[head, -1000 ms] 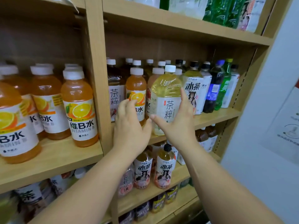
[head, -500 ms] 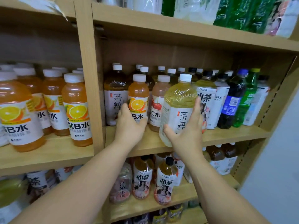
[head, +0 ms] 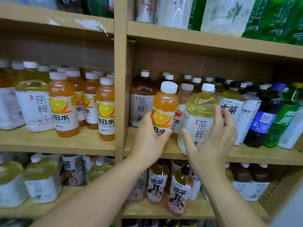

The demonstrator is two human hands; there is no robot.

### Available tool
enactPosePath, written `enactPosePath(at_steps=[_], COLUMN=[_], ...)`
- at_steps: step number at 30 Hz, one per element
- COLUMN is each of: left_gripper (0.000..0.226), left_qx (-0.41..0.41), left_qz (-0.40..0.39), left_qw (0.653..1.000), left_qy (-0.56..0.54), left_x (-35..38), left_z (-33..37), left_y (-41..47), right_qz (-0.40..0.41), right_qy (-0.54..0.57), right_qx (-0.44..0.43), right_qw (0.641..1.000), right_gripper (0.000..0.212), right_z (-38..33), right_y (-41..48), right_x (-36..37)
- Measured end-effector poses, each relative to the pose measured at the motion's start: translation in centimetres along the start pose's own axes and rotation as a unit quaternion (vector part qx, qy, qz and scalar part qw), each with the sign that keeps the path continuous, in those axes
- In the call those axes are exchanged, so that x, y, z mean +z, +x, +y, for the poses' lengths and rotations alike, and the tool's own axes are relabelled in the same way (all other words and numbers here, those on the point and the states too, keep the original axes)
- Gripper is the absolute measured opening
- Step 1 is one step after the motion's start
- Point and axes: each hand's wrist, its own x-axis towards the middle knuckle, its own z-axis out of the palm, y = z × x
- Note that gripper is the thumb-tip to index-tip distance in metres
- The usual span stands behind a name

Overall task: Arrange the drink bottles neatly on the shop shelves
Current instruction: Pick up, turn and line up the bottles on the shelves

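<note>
My left hand grips the lower part of an orange vitamin drink bottle with a white cap, at the front of the middle shelf. Just right of it, my right hand holds a large pale-yellow tea bottle, thumb on its label and fingers round its right side. This bottle leans a little to the left at the shelf's front edge. Behind both stand several brown tea and pink drink bottles.
A wooden upright splits the shelving. Left of it stand more orange bottles and a big tea bottle. Dark blue-labelled and green bottles fill the right end. Shelves above and below are packed with bottles.
My left hand has gone from lying against the bottles to gripping the orange bottle, which now stands further forward. My right hand stays on the large tea bottle. The view has swung left.
</note>
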Motion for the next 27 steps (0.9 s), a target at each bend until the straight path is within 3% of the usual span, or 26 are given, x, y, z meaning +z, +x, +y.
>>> enactPosePath(at_steps=[2, 5, 11, 16, 21, 24, 27], left_gripper=[0.064, 0.057, 0.051, 0.049, 0.047, 0.043, 0.054], left_qx=[0.020, 0.032, 0.009, 0.005, -0.007, -0.015, -0.011], left_qz=[-0.016, -0.028, 0.034, 0.089, 0.102, 0.107, 0.103], left_qw=[1.000, 0.999, 0.997, 0.996, 0.994, 0.992, 0.992], left_qy=[-0.006, -0.026, -0.067, -0.020, 0.039, 0.067, 0.067], left_x=[-1.9, -4.9, -10.9, -15.5, -19.0, -20.1, -20.3], left_z=[1.0, 1.9, 1.4, -0.5, -3.9, -6.3, -7.8], left_y=[-2.1, -4.7, -7.4, -7.3, -5.3, -3.2, -1.6], right_qz=[0.016, -0.011, -0.105, -0.180, -0.257, -0.288, -0.287], right_qy=[0.056, 0.156, 0.314, 0.389, 0.384, 0.346, 0.303], right_qx=[-0.072, -0.090, -0.088, -0.051, -0.038, -0.021, 0.005], right_qw=[0.996, 0.984, 0.939, 0.902, 0.886, 0.893, 0.909], right_gripper=[0.067, 0.047, 0.037, 0.029, 0.040, 0.059, 0.077], right_z=[-1.2, -3.2, -8.3, -12.8, -15.9, -17.7, -18.6], right_y=[-0.4, -0.9, -3.0, -5.0, -6.6, -7.4, -7.7], right_x=[-0.3, 0.2, 2.5, 4.7, 7.2, 9.3, 11.3])
